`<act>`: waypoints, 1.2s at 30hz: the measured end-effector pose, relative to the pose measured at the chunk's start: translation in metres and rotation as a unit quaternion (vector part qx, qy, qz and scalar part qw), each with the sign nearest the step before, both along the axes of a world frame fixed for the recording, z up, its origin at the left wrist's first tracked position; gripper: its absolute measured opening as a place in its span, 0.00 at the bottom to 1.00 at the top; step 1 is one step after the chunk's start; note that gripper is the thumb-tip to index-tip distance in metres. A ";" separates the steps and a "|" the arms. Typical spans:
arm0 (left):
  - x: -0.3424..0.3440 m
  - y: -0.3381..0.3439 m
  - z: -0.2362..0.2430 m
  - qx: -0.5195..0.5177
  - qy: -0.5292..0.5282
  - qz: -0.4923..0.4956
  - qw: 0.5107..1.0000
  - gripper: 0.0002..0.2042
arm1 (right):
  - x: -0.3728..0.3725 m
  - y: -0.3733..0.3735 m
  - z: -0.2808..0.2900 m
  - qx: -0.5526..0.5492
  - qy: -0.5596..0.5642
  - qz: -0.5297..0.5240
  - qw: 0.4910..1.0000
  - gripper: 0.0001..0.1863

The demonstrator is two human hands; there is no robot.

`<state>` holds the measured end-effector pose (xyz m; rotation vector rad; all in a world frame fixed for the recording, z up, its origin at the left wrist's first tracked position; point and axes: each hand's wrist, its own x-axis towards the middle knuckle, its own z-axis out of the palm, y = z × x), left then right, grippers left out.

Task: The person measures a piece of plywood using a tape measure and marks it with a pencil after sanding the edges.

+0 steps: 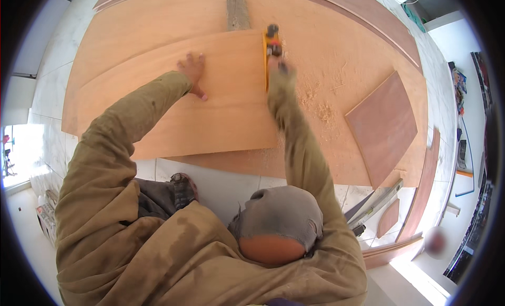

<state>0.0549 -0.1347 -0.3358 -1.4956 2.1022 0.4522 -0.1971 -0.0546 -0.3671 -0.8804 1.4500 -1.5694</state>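
Khaki shirt (200,248) sits nearest. I have the left hand (193,75) flat on the panel (231,90), fingers wide; the right hand (275,65), fingers wrapped, holds the plane (271,43) at its right edge. Light left pressure could let the panel slip, splintering that edge.

Gripped by the right hand (274,63), the hand plane (266,58) looks like yellow-painted metal. Left of the grip, the plywood panel (226,103) is smooth and matt; beyond, the timber block (238,12) is rough, weathered wood. Rightward lie wispy wood shavings (325,112) and a smooth, matt plywood offcut (384,129).
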 end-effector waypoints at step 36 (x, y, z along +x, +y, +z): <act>-0.072 0.195 0.013 -0.105 0.123 -0.363 0.917 0.55 | -0.183 0.052 0.212 0.150 -0.047 -0.219 0.963 0.14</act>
